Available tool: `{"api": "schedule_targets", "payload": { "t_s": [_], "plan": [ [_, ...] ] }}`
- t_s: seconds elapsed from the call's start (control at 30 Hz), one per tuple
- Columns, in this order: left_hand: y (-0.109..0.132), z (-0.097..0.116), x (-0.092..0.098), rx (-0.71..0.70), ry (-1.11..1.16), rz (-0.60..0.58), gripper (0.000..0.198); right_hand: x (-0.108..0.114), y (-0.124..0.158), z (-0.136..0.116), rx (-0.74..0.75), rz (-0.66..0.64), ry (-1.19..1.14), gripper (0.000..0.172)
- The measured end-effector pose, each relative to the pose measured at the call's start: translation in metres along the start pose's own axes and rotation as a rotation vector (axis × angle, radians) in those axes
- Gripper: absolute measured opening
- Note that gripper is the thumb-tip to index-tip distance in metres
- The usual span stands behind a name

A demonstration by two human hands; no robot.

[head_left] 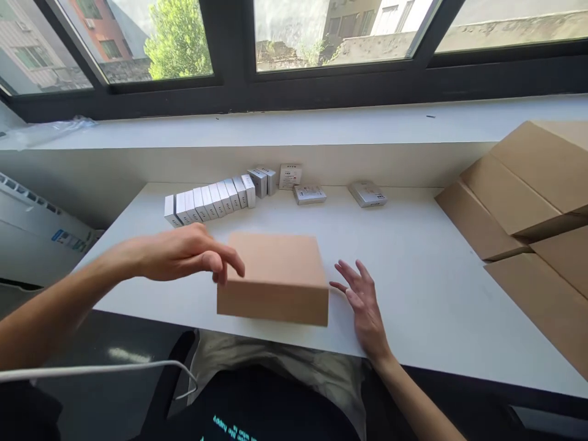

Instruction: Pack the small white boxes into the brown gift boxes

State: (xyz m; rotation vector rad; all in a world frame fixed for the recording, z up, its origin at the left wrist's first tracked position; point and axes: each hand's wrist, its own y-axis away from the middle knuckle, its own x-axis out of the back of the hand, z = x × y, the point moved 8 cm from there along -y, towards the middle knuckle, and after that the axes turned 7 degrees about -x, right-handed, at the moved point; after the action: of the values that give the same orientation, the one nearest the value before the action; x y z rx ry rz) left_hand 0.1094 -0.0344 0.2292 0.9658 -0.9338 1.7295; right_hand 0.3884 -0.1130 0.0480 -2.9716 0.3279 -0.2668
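Observation:
A shut brown cardboard box (pixel 275 275) lies on the white table (pixel 413 282) near its front edge. My left hand (pixel 186 252) hovers at the box's left side, fingers loosely curled, fingertips close to its top left edge and holding nothing. My right hand (pixel 362 303) rests open just right of the box, fingers spread, a small gap between them and the box's side.
A row of several small white boxes (pixel 209 201) stands at the back left, with more small white boxes (pixel 310 194) and a flat one (pixel 367 193) lying further right. Large brown cartons (pixel 528 190) crowd the table's right side. A window sill runs behind.

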Motion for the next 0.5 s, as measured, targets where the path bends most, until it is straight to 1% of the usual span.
{"api": "schedule_targets", "payload": {
  "t_s": [0.03,0.07,0.1,0.13,0.17,0.23,0.27,0.3,0.33,0.4,0.43,0.5],
  "plan": [
    [0.008,-0.001,-0.008,0.037,0.015,-0.023,0.050,0.003,-0.001,0.003,-0.008,0.001,-0.013,0.054],
    [0.012,-0.005,-0.016,0.079,-0.003,-0.019,0.048,0.003,-0.001,0.005,-0.010,-0.009,-0.006,0.055],
    [0.012,-0.012,-0.026,0.121,-0.046,0.002,0.050,0.002,-0.002,0.009,-0.016,-0.030,0.019,0.056],
    [0.009,-0.019,-0.037,0.144,-0.096,0.019,0.058,0.000,-0.002,0.013,-0.031,-0.054,0.057,0.056],
    [0.004,-0.026,-0.054,0.161,-0.139,-0.014,0.071,-0.003,-0.003,0.018,-0.051,-0.077,0.105,0.055],
    [-0.009,-0.039,-0.088,0.168,-0.203,-0.116,0.093,-0.007,-0.005,0.028,-0.091,-0.109,0.203,0.052],
    [-0.013,-0.043,-0.101,0.161,-0.240,-0.153,0.100,-0.007,-0.006,0.031,-0.100,-0.116,0.245,0.050],
    [-0.016,-0.046,-0.111,0.157,-0.279,-0.175,0.104,-0.006,-0.008,0.034,-0.100,-0.116,0.281,0.050],
    [-0.016,-0.048,-0.116,0.157,-0.315,-0.183,0.105,-0.004,-0.009,0.036,-0.094,-0.110,0.310,0.050],
    [-0.008,-0.050,-0.118,0.187,-0.358,-0.168,0.100,0.002,-0.012,0.038,-0.080,-0.098,0.357,0.050],
    [0.001,-0.051,-0.115,0.219,-0.361,-0.153,0.098,0.004,-0.013,0.038,-0.072,-0.110,0.377,0.049],
    [0.028,-0.054,-0.109,0.310,-0.337,-0.125,0.096,0.007,-0.015,0.038,-0.035,-0.139,0.418,0.046]
  ]
}}
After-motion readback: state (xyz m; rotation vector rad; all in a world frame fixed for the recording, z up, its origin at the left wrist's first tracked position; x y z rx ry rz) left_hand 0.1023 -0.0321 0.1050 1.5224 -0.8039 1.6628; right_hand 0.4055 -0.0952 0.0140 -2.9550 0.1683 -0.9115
